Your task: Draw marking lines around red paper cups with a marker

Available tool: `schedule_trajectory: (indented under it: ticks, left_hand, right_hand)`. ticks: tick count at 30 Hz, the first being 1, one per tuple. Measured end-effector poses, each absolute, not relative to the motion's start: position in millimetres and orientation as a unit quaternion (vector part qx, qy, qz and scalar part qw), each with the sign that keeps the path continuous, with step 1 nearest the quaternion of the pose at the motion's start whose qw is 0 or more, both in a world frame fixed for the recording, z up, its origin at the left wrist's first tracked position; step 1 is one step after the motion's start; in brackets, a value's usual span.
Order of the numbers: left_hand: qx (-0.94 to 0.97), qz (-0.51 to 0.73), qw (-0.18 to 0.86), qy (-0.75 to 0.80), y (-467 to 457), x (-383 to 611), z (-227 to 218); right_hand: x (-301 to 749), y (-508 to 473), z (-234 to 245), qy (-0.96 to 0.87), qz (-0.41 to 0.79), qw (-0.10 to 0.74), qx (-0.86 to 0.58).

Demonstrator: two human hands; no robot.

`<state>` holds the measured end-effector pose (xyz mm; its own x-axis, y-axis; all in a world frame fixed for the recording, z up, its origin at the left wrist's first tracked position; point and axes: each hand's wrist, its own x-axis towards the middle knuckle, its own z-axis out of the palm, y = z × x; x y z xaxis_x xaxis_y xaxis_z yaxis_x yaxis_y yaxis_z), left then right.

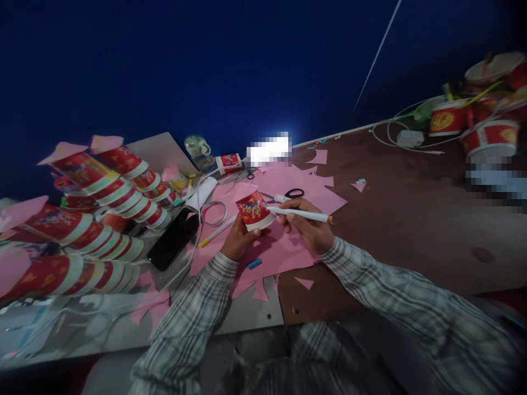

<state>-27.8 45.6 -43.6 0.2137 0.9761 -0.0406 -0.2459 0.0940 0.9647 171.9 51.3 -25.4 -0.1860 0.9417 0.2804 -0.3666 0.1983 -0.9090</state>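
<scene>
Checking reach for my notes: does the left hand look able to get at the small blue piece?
Probably yes: the blue piece lies nearby, uncovered, on pink paper, though the left hand holds a red cup.

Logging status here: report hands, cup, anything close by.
Left hand holding red cup. Right hand gripping white marker, tip by cup. Scissors lying beyond right hand, over pink paper.

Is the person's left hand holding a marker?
No, the left hand holds the red paper cup, while the white marker is in the right hand.
</scene>
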Motion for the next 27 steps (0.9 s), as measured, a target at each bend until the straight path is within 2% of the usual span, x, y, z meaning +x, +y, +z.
schedule_trajectory:
  ticks: [27]
  left_hand:
    - [0.465, 0.488, 0.634, 0.379, 47.4, -26.7, -43.1]
  right_hand:
    - [175.3, 52.6, -24.9, -0.516, 0.569, 0.572, -0.288]
